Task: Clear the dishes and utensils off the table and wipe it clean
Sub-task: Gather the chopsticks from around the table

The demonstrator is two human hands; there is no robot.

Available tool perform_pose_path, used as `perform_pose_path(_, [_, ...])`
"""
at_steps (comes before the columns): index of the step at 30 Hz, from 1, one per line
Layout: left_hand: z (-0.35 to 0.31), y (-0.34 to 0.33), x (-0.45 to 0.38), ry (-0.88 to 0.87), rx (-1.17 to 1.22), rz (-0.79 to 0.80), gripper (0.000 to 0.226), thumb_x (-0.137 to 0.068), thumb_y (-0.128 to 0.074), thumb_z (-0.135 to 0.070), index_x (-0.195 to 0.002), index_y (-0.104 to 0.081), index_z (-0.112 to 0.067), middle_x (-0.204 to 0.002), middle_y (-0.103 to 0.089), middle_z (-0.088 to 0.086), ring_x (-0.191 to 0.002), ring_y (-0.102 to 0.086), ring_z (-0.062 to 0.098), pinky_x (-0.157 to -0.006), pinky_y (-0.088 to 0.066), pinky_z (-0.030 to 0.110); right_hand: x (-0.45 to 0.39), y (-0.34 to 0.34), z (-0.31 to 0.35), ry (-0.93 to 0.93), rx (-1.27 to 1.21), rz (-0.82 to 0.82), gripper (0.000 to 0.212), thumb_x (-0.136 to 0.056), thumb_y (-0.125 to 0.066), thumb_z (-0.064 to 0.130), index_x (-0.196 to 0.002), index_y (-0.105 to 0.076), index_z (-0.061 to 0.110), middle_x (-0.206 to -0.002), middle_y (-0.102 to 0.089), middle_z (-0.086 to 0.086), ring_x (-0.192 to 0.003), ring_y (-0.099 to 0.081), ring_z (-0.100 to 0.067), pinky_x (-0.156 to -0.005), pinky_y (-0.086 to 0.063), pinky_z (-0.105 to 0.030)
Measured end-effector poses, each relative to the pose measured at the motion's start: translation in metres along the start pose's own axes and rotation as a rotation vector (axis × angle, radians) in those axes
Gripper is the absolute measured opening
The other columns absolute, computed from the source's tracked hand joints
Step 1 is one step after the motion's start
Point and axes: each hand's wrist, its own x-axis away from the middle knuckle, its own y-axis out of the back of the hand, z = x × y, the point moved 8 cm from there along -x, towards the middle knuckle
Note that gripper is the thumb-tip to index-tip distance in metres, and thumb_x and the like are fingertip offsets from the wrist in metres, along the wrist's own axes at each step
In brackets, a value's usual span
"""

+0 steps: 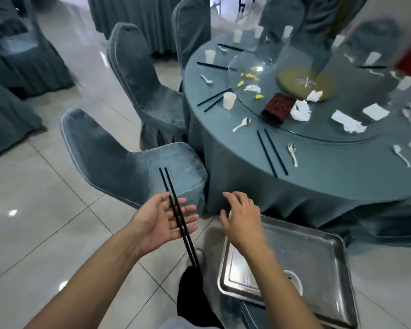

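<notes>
Teal-draped round table [318,176], tiled floor [45,210]

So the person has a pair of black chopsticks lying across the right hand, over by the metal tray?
Not quite: the head view shows the black chopsticks lying across the open left hand. The right hand holds nothing, above the metal tray.

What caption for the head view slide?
Left hand carries black chopsticks beside metal tray; table uncleared.
</notes>
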Motion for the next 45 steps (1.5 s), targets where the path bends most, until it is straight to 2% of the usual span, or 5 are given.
perform_pose_path(18, [-0.099, -0.130, -0.211, 0.191, -0.214, 0.072, 0.044, -0.102, -0.045, -0.034, -0.130, -0.061, -0.005, -0.115, -0.073, 0.019, -0.102, -0.072, 0.037, -0.092, -0.055, 0.054, -0.246, -0.015, -0.206, -0.525, 0.060, 0.060, 0.045, -0.096, -0.056, 0.033, -0.137, -0.047, 0.019, -0.137, -0.050, -0.013, -0.124, -0.049, -0.034, -0.104, -0.040, -0.047])
perform_pose_path(24, [-0.114, -0.140, -0.249, 0.203, -0.246, 0.070, 0.043, -0.102, -0.043, -0.035, -0.128, -0.063, -0.006, -0.117, -0.073, 0.017, -0.106, -0.072, 0.036, -0.093, -0.055, 0.053, -0.278, -0.026, -0.254, -0.668, 0.138, 0.104, 0.066, -0.094, -0.060, 0.044, -0.147, -0.036, 0.014, -0.147, -0.042, -0.017, -0.135, -0.041, -0.038, -0.109, -0.036, -0.050])
perform_pose_path(33, [-0.133, -0.127, -0.269, 0.234, -0.231, 0.035, 0.042, -0.100, -0.046, -0.035, -0.125, -0.066, -0.008, -0.115, -0.074, 0.015, -0.106, -0.072, 0.035, -0.090, -0.056, 0.049, -0.282, -0.050, -0.266, -0.773, 0.028, 0.052, 0.021, -0.094, -0.063, 0.031, -0.112, -0.063, 0.019, -0.118, -0.066, -0.009, -0.115, -0.059, -0.031, -0.098, -0.039, -0.042])
perform_pose_path(41, [-0.150, -0.130, -0.271, 0.188, -0.186, 0.026, 0.042, -0.101, -0.045, -0.035, -0.123, -0.066, -0.006, -0.112, -0.074, 0.016, -0.099, -0.073, 0.035, -0.086, -0.057, 0.049, -0.278, -0.051, -0.248, -0.744, 0.064, 0.092, 0.020, -0.097, -0.057, 0.032, -0.106, -0.067, 0.016, -0.109, -0.071, -0.009, -0.105, -0.065, -0.030, -0.093, -0.043, -0.039])
perform_pose_path(45, [-0.167, -0.123, -0.274, 0.171, -0.156, 0.021, 0.044, -0.103, -0.042, -0.035, -0.124, -0.066, -0.005, -0.115, -0.074, 0.016, -0.105, -0.071, 0.035, -0.088, -0.057, 0.050, -0.289, -0.046, -0.200, -0.691, -0.195, 0.039, 0.019, -0.096, -0.061, 0.033, -0.100, -0.067, 0.015, -0.099, -0.073, -0.008, -0.094, -0.067, -0.030, -0.091, -0.051, -0.041])
